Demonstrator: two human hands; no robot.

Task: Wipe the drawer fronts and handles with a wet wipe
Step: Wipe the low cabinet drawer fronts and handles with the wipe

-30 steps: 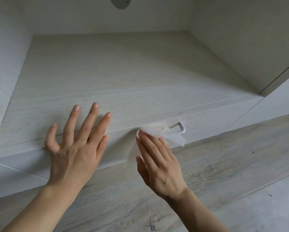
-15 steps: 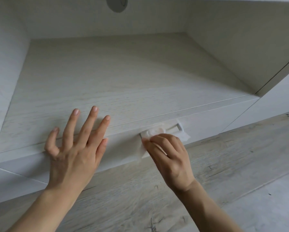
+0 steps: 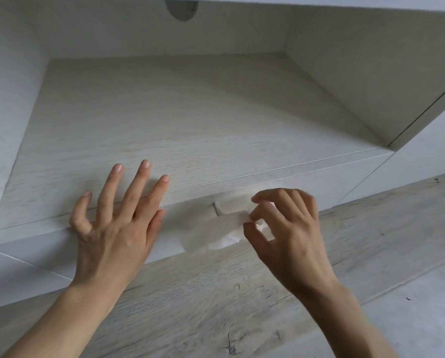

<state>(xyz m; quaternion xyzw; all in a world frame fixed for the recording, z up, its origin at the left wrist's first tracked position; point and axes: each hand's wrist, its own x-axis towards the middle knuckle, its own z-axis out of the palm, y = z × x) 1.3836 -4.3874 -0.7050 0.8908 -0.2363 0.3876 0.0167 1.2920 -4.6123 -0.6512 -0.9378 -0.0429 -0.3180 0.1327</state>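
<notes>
A pale wood-grain drawer front (image 3: 306, 184) runs below the open shelf of a low unit. Its small metal handle (image 3: 218, 209) shows only at its left end; a white wet wipe (image 3: 216, 233) covers the remainder. My right hand (image 3: 283, 228) pinches the wipe with curled fingers at the handle's right part. My left hand (image 3: 118, 215) lies flat with spread fingers over the shelf's front edge, to the left of the handle, and holds nothing.
The shelf board (image 3: 164, 120) reaches back into a recess with side walls left and right and a round hole (image 3: 181, 10) in the back panel. Pale wood floor (image 3: 242, 293) lies below the drawer. A white side panel (image 3: 422, 156) stands at right.
My right hand has slid to the right along the handle with the wipe, baring the handle's left end, and its fingers have curled from flat into a pinch. My left hand has stayed in place.
</notes>
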